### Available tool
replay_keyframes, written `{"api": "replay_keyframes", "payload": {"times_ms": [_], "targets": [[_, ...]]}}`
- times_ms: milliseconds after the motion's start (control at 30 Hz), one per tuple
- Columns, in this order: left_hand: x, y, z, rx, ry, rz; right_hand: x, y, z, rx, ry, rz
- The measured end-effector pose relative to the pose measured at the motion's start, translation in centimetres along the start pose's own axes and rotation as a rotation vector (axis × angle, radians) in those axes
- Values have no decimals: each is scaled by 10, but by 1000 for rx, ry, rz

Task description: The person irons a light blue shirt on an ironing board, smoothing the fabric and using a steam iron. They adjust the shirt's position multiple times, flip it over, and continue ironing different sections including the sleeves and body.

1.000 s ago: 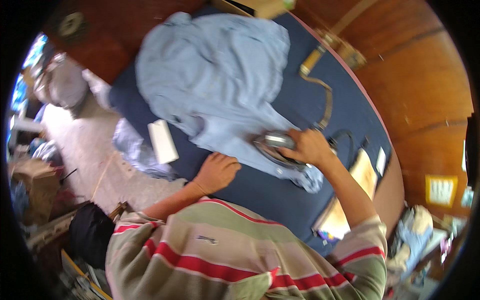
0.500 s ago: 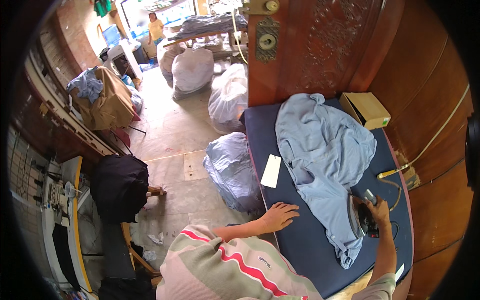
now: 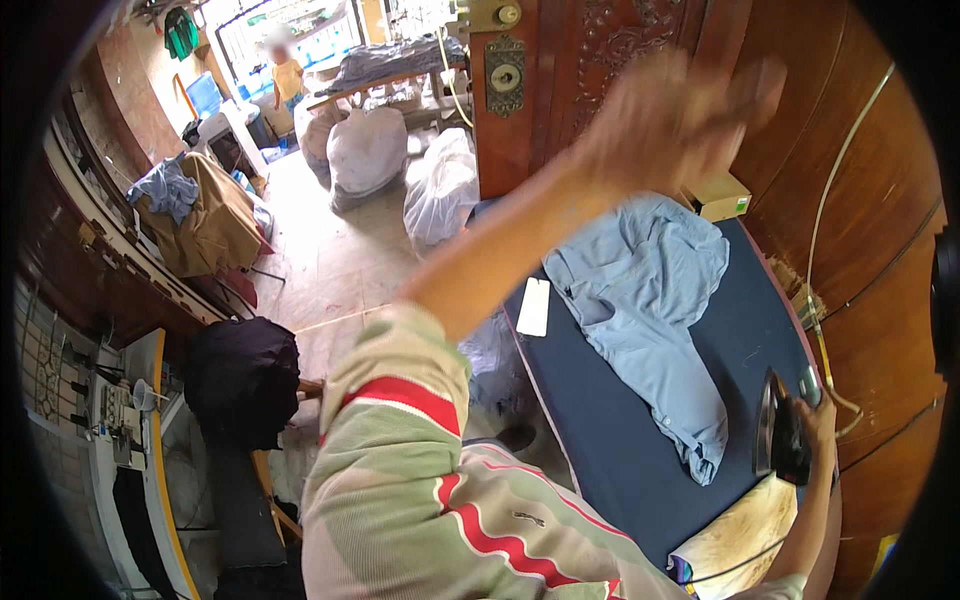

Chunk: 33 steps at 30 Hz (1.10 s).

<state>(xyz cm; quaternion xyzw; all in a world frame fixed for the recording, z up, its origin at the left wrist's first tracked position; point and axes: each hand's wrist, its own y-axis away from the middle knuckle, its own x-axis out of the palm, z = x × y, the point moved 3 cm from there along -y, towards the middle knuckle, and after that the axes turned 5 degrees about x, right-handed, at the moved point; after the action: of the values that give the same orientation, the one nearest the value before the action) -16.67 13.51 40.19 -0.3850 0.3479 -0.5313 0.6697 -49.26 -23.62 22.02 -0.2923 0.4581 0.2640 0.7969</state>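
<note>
A wide workroom spreads out below, with a pale tiled floor [image 3: 340,260] running from the bright far end toward the near left, where dark wooden shelving curves along the wall. On the right, carved dark wooden doors [image 3: 600,60] and wood panelling close the room in just behind the ironing table [image 3: 620,440], a long surface padded in navy cloth whose left edge faces the open floor and whose right edge runs close beside the panelling. A light blue shirt [image 3: 650,300] lies spread over the far half of the table, one sleeve trailing toward the near end. Tied white sacks [image 3: 368,150] stand on the floor beyond the table's far-left corner, and a brown-draped heap [image 3: 215,215] sits further left. A small cardboard box [image 3: 722,193] rests at the table's far end, touching the wall side. A white card [image 3: 533,306] lies at the left edge. Near the right edge, the right hand [image 3: 818,420] is closed around the handle of a dark iron [image 3: 780,435], tipped up on its heel, apart from the shirt. The left hand [image 3: 665,115] is raised high and blurred, fingers spread, holding nothing.
</note>
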Motion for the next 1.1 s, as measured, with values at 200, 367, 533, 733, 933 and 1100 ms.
{"api": "replay_keyframes", "payload": {"times_ms": [200, 367, 533, 733, 933, 1100], "targets": [[-43, 213, -165, -766, 448, 424, -15, 109, -71, 307, -5, 49], [-86, 263, -228, -1072, 621, 747, -28, 218, -256, 443, 110, -129], [-83, 248, -223, -1360, 757, 567, -26, 229, -226, 542, 22, -185], [-8, 192, -270, -2555, 1893, -327, 13, 159, 118, -604, -58, -490], [-18, 151, -280, -2690, 1523, -76, 52, 130, 305, -887, -462, -413], [-37, 196, -285, -2471, 1524, -419, 130, 123, 292, -870, -492, -186]]}}
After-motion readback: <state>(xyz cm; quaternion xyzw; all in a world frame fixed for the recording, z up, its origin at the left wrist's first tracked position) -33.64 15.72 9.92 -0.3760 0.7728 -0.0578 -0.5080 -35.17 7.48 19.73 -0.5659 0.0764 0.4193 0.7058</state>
